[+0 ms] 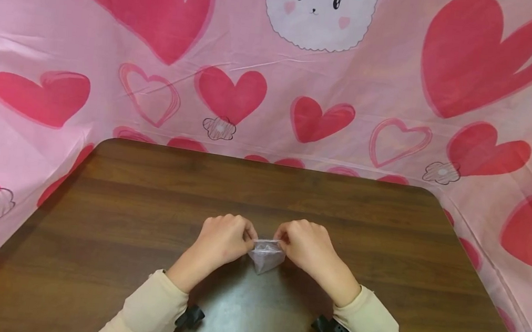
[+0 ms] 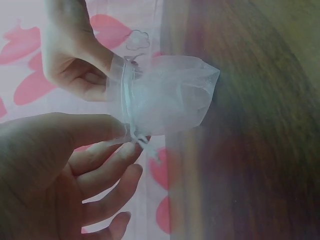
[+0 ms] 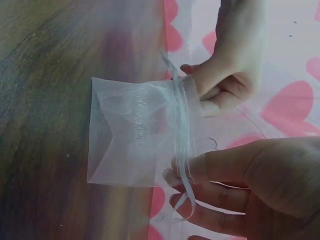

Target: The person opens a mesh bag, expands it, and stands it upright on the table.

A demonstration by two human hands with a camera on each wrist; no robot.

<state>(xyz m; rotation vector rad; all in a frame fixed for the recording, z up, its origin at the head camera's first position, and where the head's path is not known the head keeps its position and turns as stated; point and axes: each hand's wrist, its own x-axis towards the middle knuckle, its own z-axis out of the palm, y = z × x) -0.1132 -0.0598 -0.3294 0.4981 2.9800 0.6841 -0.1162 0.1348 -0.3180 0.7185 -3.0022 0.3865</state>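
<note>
A small sheer white drawstring pouch [image 1: 266,258] hangs between both hands above the table, its mouth at the top. My left hand [image 1: 226,239] pinches one side of the rim between thumb and fingers. On the opposite side, my right hand [image 1: 304,243] pinches the rim the same way. In the left wrist view the see-through pouch [image 2: 170,95] bulges slightly, and a cord loop dangles near the left fingers. The right wrist view shows the pouch [image 3: 130,135] with its pale ribbon cord [image 3: 181,125] running along the neck. Nothing can be made out inside it.
A dark brown wooden table [image 1: 149,193] with rounded far corners lies below the hands. Behind it and at both sides hangs a pink cloth [image 1: 273,87] printed with red hearts. Dark devices [image 1: 191,316] are strapped at the wrists, over cream sleeves.
</note>
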